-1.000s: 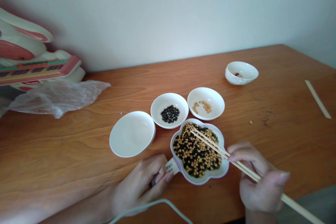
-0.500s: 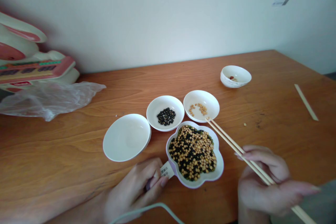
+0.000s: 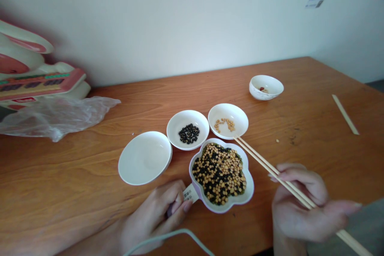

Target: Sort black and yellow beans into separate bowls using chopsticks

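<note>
The right hand is pinching a pair of chopsticks in a closed grip, thumb stretched out to the right and fingers curled over the sticks. The sticks are slanting up and to the left, their tips resting at the near rim of the dish of yellow beans; whether a bean is caught between the tips is too small to tell. The left hand is lying low on the desk, its fingers closed in a narrow grip on the labelled tab sticking out from the flower-shaped bowl, steadying it.

That bowl is sitting just in front of the person, between the two hands, and is holding a full heap of mixed yellow, black and green beans. Judging by this, the sorting is only starting: the dish of black beans is holding a small cluster, the yellow-bean dish is carrying just a scattering, and the large white dish to the left is showing nothing inside. Nearly the whole mix is remaining to be picked through.

Farther back, a small patterned bowl is holding a few reddish bits, a lone bean is lying on the wood, a paper sleeve is lying at the right, and a plastic bag is crumpling at the left.
</note>
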`<state>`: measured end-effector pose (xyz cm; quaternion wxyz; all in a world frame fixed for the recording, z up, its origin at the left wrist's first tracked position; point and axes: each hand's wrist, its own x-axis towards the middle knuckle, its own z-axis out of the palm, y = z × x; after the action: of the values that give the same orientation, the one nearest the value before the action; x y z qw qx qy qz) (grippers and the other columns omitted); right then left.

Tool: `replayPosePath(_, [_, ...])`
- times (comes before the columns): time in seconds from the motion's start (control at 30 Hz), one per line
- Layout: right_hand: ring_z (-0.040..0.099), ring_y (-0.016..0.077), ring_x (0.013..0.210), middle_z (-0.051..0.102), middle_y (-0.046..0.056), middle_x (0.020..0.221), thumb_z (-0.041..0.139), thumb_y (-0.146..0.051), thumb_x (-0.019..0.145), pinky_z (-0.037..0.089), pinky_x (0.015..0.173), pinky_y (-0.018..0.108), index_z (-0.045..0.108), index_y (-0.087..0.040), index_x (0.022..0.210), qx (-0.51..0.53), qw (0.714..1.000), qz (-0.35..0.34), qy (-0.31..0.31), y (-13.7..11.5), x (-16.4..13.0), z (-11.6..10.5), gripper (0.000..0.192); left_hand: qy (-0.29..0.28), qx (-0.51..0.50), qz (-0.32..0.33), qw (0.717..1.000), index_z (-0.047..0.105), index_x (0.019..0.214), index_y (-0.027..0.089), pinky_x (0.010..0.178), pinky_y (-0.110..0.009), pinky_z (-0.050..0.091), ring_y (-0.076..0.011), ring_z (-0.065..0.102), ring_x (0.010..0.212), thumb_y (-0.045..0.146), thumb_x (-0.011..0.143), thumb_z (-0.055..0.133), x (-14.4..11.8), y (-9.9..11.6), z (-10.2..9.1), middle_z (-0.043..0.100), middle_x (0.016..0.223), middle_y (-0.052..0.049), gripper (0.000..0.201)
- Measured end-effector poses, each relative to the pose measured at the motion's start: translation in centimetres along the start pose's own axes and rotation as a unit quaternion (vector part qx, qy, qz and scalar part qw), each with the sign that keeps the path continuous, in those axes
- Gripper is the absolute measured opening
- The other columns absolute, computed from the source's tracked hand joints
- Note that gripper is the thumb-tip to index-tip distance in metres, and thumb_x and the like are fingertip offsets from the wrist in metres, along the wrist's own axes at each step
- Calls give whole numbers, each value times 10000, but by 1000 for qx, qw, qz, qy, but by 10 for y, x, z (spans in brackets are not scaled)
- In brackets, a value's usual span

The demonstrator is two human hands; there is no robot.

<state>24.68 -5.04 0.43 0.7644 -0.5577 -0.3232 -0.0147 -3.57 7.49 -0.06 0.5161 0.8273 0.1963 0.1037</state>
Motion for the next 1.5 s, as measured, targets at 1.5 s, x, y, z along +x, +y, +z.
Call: replayPosePath(1.5, [615, 253, 788, 656, 68, 791, 90, -714, 1033, 463, 721, 378, 699, -232, 787, -74, 960, 99, -251, -34, -7, -23, 815, 10, 3, -2, 1000, 374, 854, 234, 629, -251, 339, -121, 409, 693, 213, 1085, 475, -2, 2, 1, 479, 807, 19, 253])
